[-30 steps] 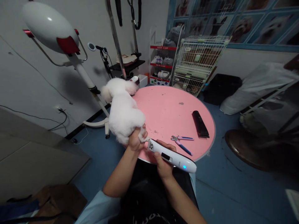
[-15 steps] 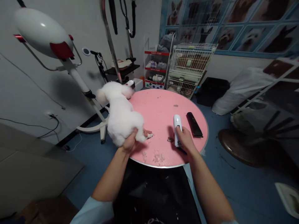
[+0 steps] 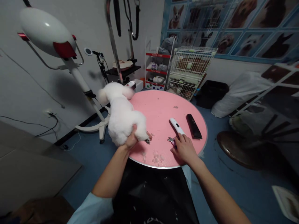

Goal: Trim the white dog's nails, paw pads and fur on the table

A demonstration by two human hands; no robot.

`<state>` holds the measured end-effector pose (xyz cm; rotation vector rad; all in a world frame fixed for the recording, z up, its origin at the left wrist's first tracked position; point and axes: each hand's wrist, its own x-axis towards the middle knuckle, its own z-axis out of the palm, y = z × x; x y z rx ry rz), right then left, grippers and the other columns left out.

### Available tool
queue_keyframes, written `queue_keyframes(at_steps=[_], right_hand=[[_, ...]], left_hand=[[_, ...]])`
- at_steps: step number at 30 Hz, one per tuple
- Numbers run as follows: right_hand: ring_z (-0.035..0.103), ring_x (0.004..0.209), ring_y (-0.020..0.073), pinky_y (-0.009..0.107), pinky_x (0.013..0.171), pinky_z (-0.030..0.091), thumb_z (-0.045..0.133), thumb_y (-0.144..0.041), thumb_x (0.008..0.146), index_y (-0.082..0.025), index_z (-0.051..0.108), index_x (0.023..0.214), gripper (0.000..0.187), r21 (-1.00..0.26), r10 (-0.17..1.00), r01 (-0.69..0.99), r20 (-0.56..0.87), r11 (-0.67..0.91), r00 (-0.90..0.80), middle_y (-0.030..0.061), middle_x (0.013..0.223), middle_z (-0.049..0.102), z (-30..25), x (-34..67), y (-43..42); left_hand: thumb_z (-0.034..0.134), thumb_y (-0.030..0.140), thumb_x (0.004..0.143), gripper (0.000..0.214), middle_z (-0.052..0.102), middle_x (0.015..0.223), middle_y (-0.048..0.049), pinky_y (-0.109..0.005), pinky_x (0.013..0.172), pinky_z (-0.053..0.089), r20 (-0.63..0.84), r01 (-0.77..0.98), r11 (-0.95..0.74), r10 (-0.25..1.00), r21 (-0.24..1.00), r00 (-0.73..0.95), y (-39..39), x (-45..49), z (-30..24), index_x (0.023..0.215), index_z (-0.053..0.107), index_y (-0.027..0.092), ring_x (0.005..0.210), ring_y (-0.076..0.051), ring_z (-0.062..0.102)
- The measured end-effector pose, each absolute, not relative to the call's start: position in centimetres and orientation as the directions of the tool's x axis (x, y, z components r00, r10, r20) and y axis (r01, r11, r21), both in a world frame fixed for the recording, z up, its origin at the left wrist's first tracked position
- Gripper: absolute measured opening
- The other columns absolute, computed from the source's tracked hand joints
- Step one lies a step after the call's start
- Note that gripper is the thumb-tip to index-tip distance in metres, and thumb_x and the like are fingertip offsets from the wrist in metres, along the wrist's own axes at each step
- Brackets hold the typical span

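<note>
Two hands at a round pink table (image 3: 161, 105), left to right.

- Far left: stand dryer (image 3: 46, 32), glossy white oval head with a red panel, on a slanted pole, off the table.
- Dog (image 3: 121, 115): small, white, fluffy coat, at the table's left edge, facing away.
- Left hand (image 3: 131, 140): grip wrapped tight round the dog's hind leg (image 3: 141, 134). The paw (image 3: 147, 137) sticks out to the right, dark pads showing, just above the table top.
- Fur clippings (image 3: 158, 157): loose white tufts on the near rim, between the hands.
- Nail clipper (image 3: 171, 140): metal head points left toward the paw, pink handles run right under the right hand. So its long axis is roughly on the paw-to-hand line, with bare table between paw and clipper head.
- Trimmer (image 3: 177, 126): smooth white plastic bar lying flat on a diagonal, its near end just beside the right fingertips.
- Right hand (image 3: 185, 150): palm down over the clipper handles, fingers touching them. Can't tell if the grip has closed on them. This is the nearer hand to the clipper, since the left is busy with the leg.
- Black comb case (image 3: 193, 126): matte, oblong, roughly parallel to the trimmer, near the right rim.
- Background: white wire cage (image 3: 189, 68).
</note>
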<state>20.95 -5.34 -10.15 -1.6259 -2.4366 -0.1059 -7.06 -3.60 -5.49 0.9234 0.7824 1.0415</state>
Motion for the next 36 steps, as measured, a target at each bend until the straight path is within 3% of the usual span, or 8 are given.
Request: queue_keyframes(at_steps=[3, 7, 12, 16, 24, 31, 36], right_hand=[[0.043, 0.123, 0.042, 0.058, 0.099, 0.032, 0.054, -0.017, 0.082, -0.011, 0.067, 0.102, 0.025, -0.006, 0.886, 0.907, 0.215, 0.421, -0.41, 0.0219, 0.124, 0.059, -11.0, 20.8, -6.2], [0.055, 0.107, 0.0335, 0.06, 0.099, 0.032, 0.052, -0.018, 0.086, -0.015, 0.066, 0.101, 0.021, -0.08, 0.848, 0.859, 0.227, 0.506, -0.479, 0.0138, 0.096, 0.067, -11.0, 20.0, -6.2], [0.059, 0.087, 0.0229, 0.04, 0.08, 0.049, 0.053, -0.026, 0.091, -0.013, 0.058, 0.119, 0.032, -0.22, 0.708, 0.766, 0.589, 0.605, -0.39, 0.0139, 0.1, 0.063, -9.5, 16.2, -8.2], [0.061, 0.09, 0.0237, 0.037, 0.076, 0.051, 0.063, -0.025, 0.087, -0.013, 0.056, 0.124, 0.039, -0.236, 0.58, 0.72, 0.767, 0.652, -0.274, 0.0142, 0.102, 0.065, -8.1, 13.2, -9.9], [0.064, 0.09, 0.0242, 0.038, 0.075, 0.053, 0.065, -0.022, 0.085, -0.01, 0.062, 0.115, 0.032, -0.23, 0.571, 0.733, 0.781, 0.64, -0.253, 0.0158, 0.1, 0.068, -7.9, 12.4, -10.1], [0.065, 0.096, 0.0243, 0.038, 0.079, 0.056, 0.059, -0.023, 0.09, -0.015, 0.059, 0.125, 0.035, -0.246, 0.616, 0.747, 0.741, 0.618, -0.266, 0.016, 0.106, 0.069, -8.1, 12.6, -10.5], [0.066, 0.1, 0.0275, 0.042, 0.082, 0.056, 0.054, -0.024, 0.092, -0.013, 0.059, 0.128, 0.037, -0.282, 0.663, 0.753, 0.702, 0.595, -0.261, 0.0188, 0.111, 0.068, -8.5, 12.6, -10.1]], left_hand=[[0.028, 0.082, 0.08, 0.083, 0.069, 0.065, -0.0104, -0.03, 0.064, 0.05, -0.156, -0.374, 0.255, 0.949, 0.892, 0.275, -3.5, -6.4, -5.5, 0.065, 0.07, 0.011, 0.064, -0.019, 0.064], [0.02, 0.082, 0.082, 0.089, 0.063, 0.056, -0.0105, -0.029, 0.057, 0.048, -0.223, -0.341, 0.298, 0.944, 0.892, 0.242, -3.7, -5.4, -4.9, 0.059, 0.068, 0.01, 0.054, -0.017, 0.059], [0.014, 0.078, 0.085, 0.089, 0.06, 0.052, -0.0094, -0.027, 0.054, 0.045, -0.27, -0.377, 0.322, 0.945, 0.868, 0.186, -3.9, -4.7, -4.3, 0.055, 0.064, 0.011, 0.049, -0.015, 0.055], [0.015, 0.078, 0.085, 0.088, 0.059, 0.052, -0.0093, -0.027, 0.055, 0.045, -0.267, -0.368, 0.309, 0.95, 0.877, 0.161, -3.9, -4.6, -4.3, 0.054, 0.064, 0.012, 0.051, -0.015, 0.054], [0.017, 0.077, 0.086, 0.084, 0.058, 0.052, -0.0066, -0.028, 0.059, 0.046, -0.294, -0.407, 0.315, 0.949, 0.857, 0.114, -3.9, -4.5, -4.1, 0.054, 0.062, 0.015, 0.052, -0.015, 0.053], [0.013, 0.072, 0.09, 0.085, 0.059, 0.053, -0.0069, -0.025, 0.058, 0.044, -0.271, -0.441, 0.284, 0.958, 0.851, 0.095, -4.0, -4.4, -3.8, 0.054, 0.063, 0.013, 0.052, -0.014, 0.054], [0.016, 0.074, 0.088, 0.086, 0.06, 0.053, -0.0078, -0.025, 0.056, 0.043, -0.256, -0.46, 0.266, 0.963, 0.847, 0.085, -3.9, -4.3, -3.7, 0.054, 0.064, 0.012, 0.051, -0.013, 0.052]])
